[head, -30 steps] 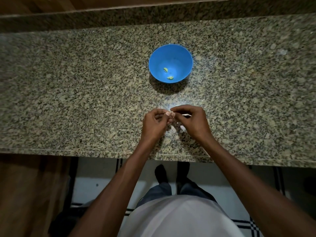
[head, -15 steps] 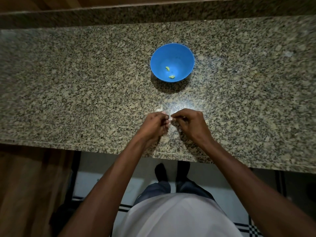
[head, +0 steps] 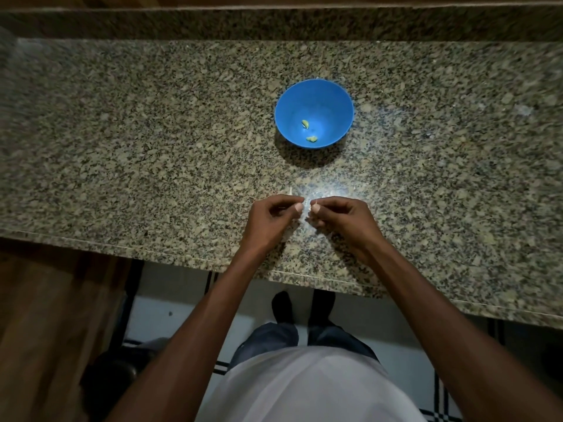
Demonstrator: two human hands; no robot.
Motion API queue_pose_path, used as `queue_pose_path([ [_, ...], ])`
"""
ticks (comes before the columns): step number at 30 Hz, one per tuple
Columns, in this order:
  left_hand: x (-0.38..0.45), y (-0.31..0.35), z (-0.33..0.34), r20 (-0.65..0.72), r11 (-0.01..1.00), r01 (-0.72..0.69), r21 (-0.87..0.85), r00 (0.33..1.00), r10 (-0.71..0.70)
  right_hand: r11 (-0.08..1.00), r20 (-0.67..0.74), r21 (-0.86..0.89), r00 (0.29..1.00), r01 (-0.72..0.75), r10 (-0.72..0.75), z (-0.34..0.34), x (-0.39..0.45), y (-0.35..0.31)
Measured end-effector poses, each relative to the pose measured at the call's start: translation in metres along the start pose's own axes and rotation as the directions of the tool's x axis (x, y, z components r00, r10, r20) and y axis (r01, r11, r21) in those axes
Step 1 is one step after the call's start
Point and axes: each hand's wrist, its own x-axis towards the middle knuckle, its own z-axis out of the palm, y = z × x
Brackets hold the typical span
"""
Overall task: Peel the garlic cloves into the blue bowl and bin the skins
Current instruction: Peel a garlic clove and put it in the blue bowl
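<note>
A blue bowl (head: pixel 313 95) stands on the granite counter (head: pixel 152 147), with two peeled yellowish garlic cloves (head: pixel 305 123) inside it. Nearer the front edge, my left hand (head: pixel 269 217) and my right hand (head: pixel 341 219) meet fingertip to fingertip, both with fingers curled. Between the fingertips they pinch a small pale garlic clove (head: pixel 306 208), mostly hidden by the fingers. Thin pale skin scraps (head: pixel 300 222) lie on the counter just under the hands.
The counter's front edge (head: pixel 182 257) runs just below my wrists. A raised granite backsplash (head: pixel 274 25) borders the far side. Below are a tiled floor and a dark round object (head: pixel 112 376) at the lower left. No bin is in view.
The two hands have drawn slightly apart at the fingertips and stayed in the same place on the counter. The bowl and its cloves have not moved.
</note>
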Motion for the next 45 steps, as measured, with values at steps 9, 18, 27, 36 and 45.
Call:
queue_pose_path([
  [9,0.0,-0.005,0.011,-0.095,0.984,-0.076,0.161,0.991,0.092,0.997,0.048,0.051,0.997,0.059,-0.061,0.011,-0.002,-0.009],
  [18,0.001,-0.017,0.024,0.043,0.824,-0.259,0.504,0.96,0.276,0.996,-0.025,0.05,0.997,0.069,-0.067,0.024,-0.002,-0.01],
  [27,0.002,-0.002,0.034,-0.056,0.906,-0.106,0.411,0.988,0.141,0.98,-0.156,-0.085,0.969,0.179,-0.19,0.03,-0.001,-0.006],
  [36,0.001,0.003,0.03,-0.023,0.946,0.055,0.318,0.998,-0.051,0.955,-0.146,-0.229,0.963,0.189,-0.226,0.032,0.003,-0.004],
  [45,0.008,0.002,0.016,0.146,0.935,0.353,-0.026,0.927,-0.346,0.936,-0.04,-0.276,0.971,0.216,-0.236,0.026,0.009,-0.005],
])
